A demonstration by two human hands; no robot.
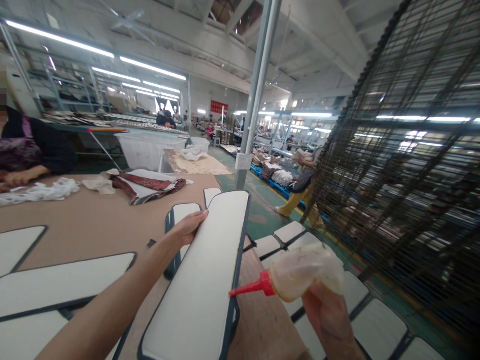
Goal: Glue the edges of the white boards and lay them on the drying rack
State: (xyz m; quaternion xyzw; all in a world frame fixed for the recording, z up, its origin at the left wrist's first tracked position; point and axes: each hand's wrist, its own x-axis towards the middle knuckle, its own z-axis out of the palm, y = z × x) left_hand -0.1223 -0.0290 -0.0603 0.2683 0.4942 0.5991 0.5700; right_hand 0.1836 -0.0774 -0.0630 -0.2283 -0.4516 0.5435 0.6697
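A long white panel with rounded corners and a dark edge band lies tilted across the table in front of me. My left hand is closed on its left edge near the far end, the thumb on the white face. In my right hand is a translucent squeeze bottle, held on its side. Its red nozzle points left, and the tip is at the panel's right edge; whether it touches cannot be made out. A smaller dark-edged panel is partly hidden behind my left hand.
More white panels lie on the brown table at left; several others spread below right. Patterned fabric sits at the back. A co-worker's hand rests by white strips. A post and wire mesh rack stand beyond.
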